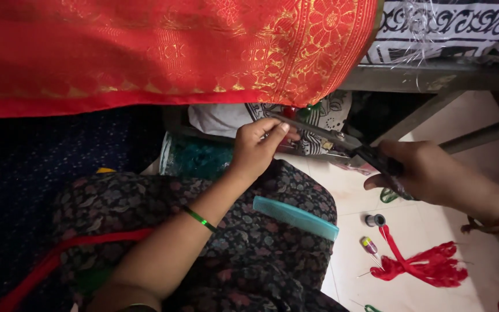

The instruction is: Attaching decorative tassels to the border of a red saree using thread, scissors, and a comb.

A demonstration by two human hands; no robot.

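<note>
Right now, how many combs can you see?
1: a teal comb lying on the person's lap, below the left hand. Others could be hidden under the red cloth.

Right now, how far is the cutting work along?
Done: a red tassel bunch lies finished on the floor. In hand: the right hand holds scissors whose blades meet the left hand under the red cloth. What is left cannot be judged.

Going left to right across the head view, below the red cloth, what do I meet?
Green bangle → left hand → teal comb → scissors → small spool → right hand; red threads lie below it.
</note>
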